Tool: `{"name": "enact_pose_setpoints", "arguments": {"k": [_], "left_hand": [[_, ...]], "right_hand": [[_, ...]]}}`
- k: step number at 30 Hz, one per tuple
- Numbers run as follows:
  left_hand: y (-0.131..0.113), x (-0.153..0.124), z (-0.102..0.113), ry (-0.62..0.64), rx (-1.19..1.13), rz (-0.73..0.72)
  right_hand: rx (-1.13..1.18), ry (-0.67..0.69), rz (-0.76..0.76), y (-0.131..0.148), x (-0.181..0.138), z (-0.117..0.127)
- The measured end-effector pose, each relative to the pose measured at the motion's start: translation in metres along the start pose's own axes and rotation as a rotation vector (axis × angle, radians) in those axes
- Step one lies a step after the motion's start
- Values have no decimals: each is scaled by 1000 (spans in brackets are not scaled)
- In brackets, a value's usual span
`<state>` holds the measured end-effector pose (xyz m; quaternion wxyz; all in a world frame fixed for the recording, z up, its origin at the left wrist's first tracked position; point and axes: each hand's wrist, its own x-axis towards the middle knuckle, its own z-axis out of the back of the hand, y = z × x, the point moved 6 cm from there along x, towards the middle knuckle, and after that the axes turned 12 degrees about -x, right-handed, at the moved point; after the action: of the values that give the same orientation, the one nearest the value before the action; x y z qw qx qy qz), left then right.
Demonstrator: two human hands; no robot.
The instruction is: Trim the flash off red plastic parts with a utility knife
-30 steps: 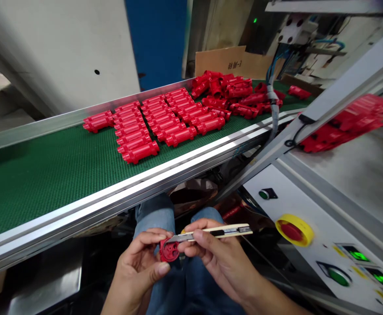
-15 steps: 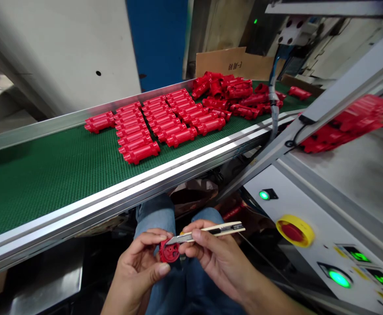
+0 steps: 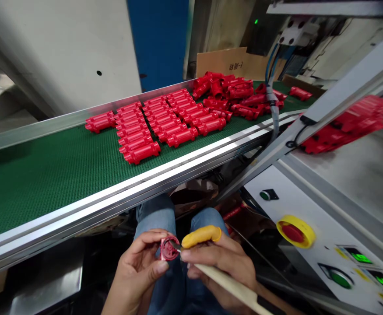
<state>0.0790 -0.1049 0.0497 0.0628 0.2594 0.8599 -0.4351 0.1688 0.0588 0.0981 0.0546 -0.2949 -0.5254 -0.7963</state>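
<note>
Between the thumb and fingers of my left hand (image 3: pixel 142 264) is a red plastic tubular part (image 3: pixel 169 248), its round open end turned up toward me. My right hand (image 3: pixel 220 267) is closed around a utility knife (image 3: pixel 226 280) with a cream handle. A yellow finger cot (image 3: pixel 202 236) covers one finger of that hand. The knife's blade tip reaches the rim of the part's round end; how deep it goes is hard to see. Both hands are above my lap, in front of the conveyor.
A green conveyor belt (image 3: pixel 56 175) with a metal edge rail (image 3: pixel 89 205) crosses ahead, carrying rows of red parts (image 3: pixel 165 118) and a loose heap (image 3: pixel 230 89). A control panel with a yellow-ringed red button (image 3: pixel 295 232) and a slanted metal post (image 3: pixel 309 122) stand right.
My right hand has turned the knife, so its handle now points down and right instead of up and right. The red part has tilted slightly. Two green panel lights have gone dark.
</note>
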Motion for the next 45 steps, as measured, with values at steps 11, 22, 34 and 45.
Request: {"name": "enact_pose_setpoints", "arguments": {"k": [11,22,34,45], "left_hand": [[-1,-1,0,-8,10,12],[0,-2,1,-19,19,16],[6,-6,5,-66,-20,67],[8,-6,10,76,11,106]], "right_hand": [[-8,72,86,0,-3,-9],[24,74,60,-4,-7,-13],[-138,81,103,-5,-11,-20],[-210,-99,-107,-31,14,26]]}}
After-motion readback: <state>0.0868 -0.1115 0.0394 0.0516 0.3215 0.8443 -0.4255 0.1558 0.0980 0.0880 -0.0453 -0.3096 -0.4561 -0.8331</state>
